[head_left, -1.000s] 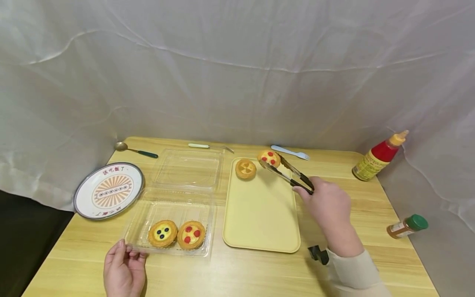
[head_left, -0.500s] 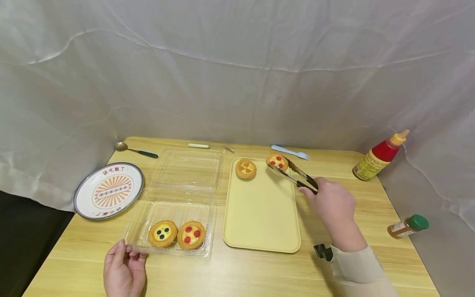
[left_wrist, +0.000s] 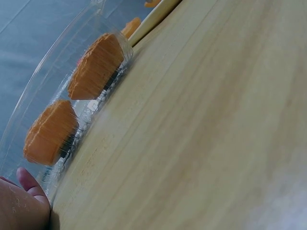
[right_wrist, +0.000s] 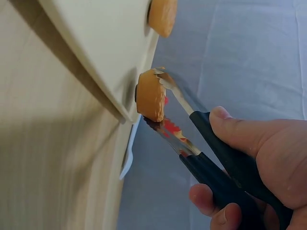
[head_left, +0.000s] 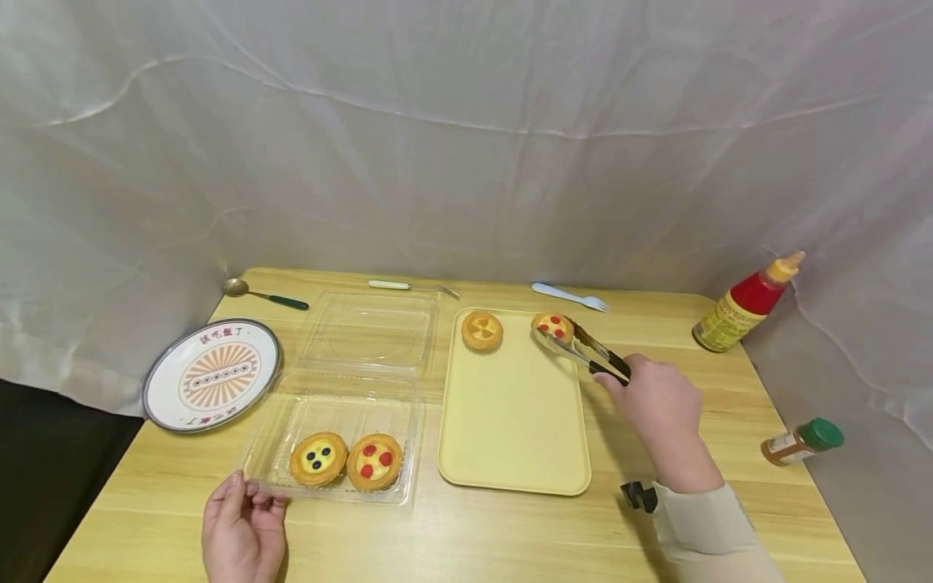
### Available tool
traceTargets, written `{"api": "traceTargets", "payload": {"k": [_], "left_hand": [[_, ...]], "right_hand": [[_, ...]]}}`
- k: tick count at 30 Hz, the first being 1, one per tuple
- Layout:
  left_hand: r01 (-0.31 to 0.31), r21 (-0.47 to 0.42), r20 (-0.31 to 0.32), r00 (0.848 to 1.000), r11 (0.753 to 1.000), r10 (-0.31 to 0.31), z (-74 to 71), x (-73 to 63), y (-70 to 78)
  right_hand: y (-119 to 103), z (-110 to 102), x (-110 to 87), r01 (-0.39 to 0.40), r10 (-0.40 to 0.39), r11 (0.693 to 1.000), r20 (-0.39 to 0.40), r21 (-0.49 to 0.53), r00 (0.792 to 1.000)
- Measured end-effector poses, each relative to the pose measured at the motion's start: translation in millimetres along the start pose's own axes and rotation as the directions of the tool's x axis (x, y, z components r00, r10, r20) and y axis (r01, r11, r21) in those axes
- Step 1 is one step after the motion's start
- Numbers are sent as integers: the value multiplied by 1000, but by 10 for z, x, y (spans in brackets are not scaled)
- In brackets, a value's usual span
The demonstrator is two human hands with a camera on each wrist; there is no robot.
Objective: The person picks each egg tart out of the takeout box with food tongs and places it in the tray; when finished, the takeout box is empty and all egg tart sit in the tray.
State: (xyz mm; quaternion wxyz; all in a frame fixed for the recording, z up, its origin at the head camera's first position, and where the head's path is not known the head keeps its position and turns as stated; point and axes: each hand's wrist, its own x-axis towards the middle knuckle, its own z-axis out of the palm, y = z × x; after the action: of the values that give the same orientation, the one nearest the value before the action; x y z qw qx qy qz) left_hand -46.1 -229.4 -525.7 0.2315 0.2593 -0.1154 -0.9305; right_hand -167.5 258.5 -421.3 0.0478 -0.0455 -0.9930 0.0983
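My right hand (head_left: 663,413) grips black-handled metal tongs (right_wrist: 218,143). Between the tong tips is an egg tart with red berry pieces (head_left: 551,327), over the back right corner of the yellow tray (head_left: 513,421). In the right wrist view a narrow gap and a shadow show between this tart and the tray. A tart with a brown patterned top (head_left: 482,332) sits at the tray's back left. My left hand (head_left: 244,526) pinches the near left corner of an open clear plastic box (head_left: 331,405). Inside it lie a blueberry tart (head_left: 318,459) and another red-topped tart (head_left: 375,462).
Left of the box is a round plate (head_left: 211,375), with a green-handled spoon (head_left: 266,296) behind it. A white-handled tool (head_left: 394,285) and a blue fork (head_left: 570,297) lie along the back edge. A red sauce bottle (head_left: 747,304) and green-capped jar (head_left: 802,442) stand right.
My right hand has moved right and a little nearer, carrying the tart in the tongs from the tray's back edge to above its back right corner. My left hand stays put.
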Motion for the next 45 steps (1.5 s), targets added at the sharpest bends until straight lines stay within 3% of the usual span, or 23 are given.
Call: {"api": "traceTargets", "payload": {"k": [21, 27, 32, 35, 38, 41, 45], "left_hand": [[-9, 16, 12, 1000, 1000, 9, 0, -11, 6], [-7, 28, 8, 1000, 1000, 7, 1, -13, 6], [-7, 31, 9, 1000, 999, 7, 0, -14, 8], [-11, 26, 14, 1000, 1000, 10, -5, -16, 13], [-14, 27, 16, 1000, 1000, 13, -8, -16, 17], [-10, 23, 21, 1000, 1000, 9, -11, -14, 18], [0, 10, 41, 999, 1000, -1, -20, -16, 9]], "right_hand": [[30, 117, 15, -57, 55, 998, 102, 10, 993], [-11, 112, -51, -59, 57, 997, 45, 42, 997], [-120, 41, -146, 0, 5, 998, -76, 56, 997], [-257, 40, -220, 102, -85, 992, -210, 72, 974], [-431, 116, -316, 251, -201, 962, -346, 104, 916], [-610, 232, -427, 373, -287, 917, -415, 141, 863], [-834, 349, -556, 422, -323, 888, -403, 183, 856]]}}
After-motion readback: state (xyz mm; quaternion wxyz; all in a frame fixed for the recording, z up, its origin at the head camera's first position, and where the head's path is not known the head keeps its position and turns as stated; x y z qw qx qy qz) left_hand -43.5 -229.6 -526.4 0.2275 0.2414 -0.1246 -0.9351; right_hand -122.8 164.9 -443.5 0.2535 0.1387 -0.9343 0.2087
